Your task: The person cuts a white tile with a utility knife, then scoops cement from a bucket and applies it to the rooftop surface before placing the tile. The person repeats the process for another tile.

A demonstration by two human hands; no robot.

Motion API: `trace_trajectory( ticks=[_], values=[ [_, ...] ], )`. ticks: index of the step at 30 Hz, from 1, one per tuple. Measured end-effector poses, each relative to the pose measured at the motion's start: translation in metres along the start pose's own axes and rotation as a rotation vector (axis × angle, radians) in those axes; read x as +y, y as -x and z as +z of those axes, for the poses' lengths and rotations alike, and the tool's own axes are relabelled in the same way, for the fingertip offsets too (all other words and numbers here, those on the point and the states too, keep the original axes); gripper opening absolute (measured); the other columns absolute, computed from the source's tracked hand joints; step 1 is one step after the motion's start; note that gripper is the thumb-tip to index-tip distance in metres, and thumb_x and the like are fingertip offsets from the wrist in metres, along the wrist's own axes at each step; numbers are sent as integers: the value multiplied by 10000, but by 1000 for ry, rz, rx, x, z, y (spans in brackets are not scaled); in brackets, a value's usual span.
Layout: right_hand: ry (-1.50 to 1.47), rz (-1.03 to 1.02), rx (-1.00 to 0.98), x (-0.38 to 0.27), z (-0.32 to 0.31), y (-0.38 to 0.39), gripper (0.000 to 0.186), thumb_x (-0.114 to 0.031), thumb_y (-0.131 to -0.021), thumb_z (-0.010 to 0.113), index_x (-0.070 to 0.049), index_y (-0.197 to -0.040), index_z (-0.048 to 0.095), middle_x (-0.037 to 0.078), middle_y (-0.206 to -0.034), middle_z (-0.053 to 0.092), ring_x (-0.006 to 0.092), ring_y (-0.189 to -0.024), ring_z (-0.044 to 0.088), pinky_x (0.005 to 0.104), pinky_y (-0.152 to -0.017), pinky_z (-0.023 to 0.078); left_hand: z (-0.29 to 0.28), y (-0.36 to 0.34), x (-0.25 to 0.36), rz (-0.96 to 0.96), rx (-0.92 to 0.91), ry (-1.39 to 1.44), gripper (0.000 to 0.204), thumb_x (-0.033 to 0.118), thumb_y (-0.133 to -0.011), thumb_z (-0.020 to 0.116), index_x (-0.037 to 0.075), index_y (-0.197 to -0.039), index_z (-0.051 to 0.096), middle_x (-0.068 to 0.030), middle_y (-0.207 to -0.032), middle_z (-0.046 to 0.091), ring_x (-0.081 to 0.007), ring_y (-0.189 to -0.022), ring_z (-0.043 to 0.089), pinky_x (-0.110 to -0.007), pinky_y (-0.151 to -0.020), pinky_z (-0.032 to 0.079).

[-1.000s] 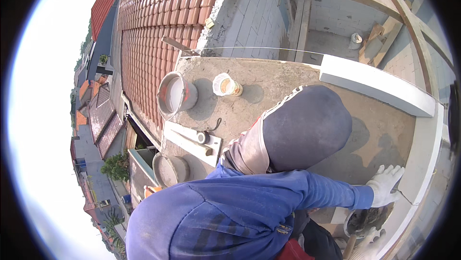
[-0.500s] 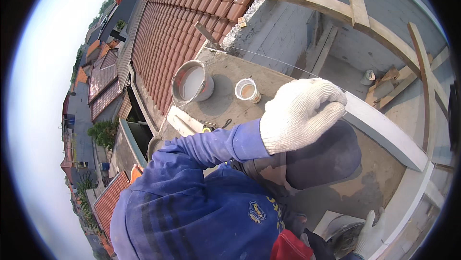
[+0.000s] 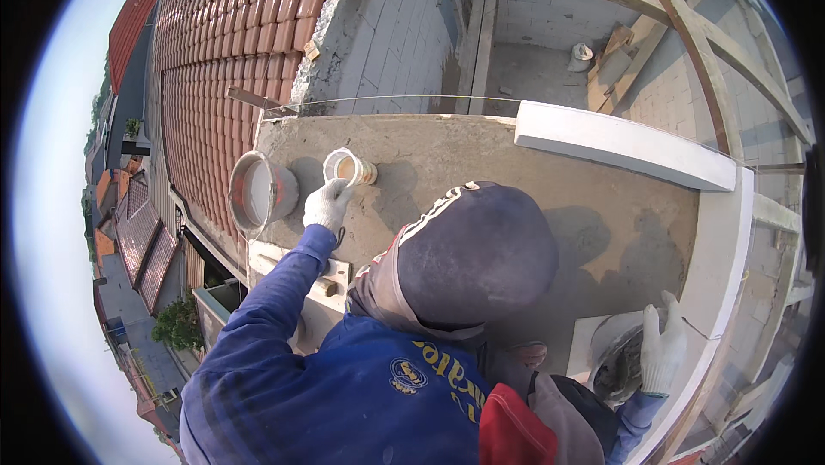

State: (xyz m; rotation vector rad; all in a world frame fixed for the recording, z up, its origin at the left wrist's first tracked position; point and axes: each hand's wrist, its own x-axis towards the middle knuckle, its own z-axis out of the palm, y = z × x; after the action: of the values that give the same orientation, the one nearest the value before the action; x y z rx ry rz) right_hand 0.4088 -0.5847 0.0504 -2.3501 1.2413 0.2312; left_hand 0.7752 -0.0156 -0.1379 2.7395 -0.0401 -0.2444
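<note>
Left hand [image 3: 326, 205]: lowered to the cup [image 3: 361, 174], was raised near my lens; grip, I can't tell | right hand [image 3: 662, 351]: fingers spread, still at the bowl [image 3: 615, 333] | cup: on slab [image 3: 455, 143], beside bucket [image 3: 283, 193]

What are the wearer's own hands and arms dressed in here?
The left hand and right hand wear whitish, full-fingered knitted gloves. Long blue sleeves, a little creased, meet the gloves at both wrists; no cables show on them.

We cannot tell whether the left hand [image 3: 326, 204] touches the white tub [image 3: 359, 171]; the blue sleeve [image 3: 288, 273] partly hides the white board [image 3: 341, 273].
</note>
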Motion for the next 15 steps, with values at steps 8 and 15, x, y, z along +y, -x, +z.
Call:
trace_trajectory(
  ticks=[8, 15],
  values=[
    [-158, -94, 174, 0, 3, 11, 391, -232, -1021, 766, -70, -1376, 739, 175, -1094, 790, 328, -1037, 768, 432, -929, 582, -65, 2, 144, 398, -128, -16, 195, 198, -970, 830, 30, -1067, 813, -159, -955, 793, -306, -884, 783, -397, -821, 598],
    [-60, -523, 261, -47, -12, 31, 425, -297, -1021, 773, -189, -1428, 712, 97, -904, 716, 331, -836, 733, 457, -777, 593, -72, 10, 349, 1281, -301, -73, 219, 253, -915, 875, 107, -1059, 800, -116, -908, 735, -332, -844, 740, -440, -795, 583]
  ],
)
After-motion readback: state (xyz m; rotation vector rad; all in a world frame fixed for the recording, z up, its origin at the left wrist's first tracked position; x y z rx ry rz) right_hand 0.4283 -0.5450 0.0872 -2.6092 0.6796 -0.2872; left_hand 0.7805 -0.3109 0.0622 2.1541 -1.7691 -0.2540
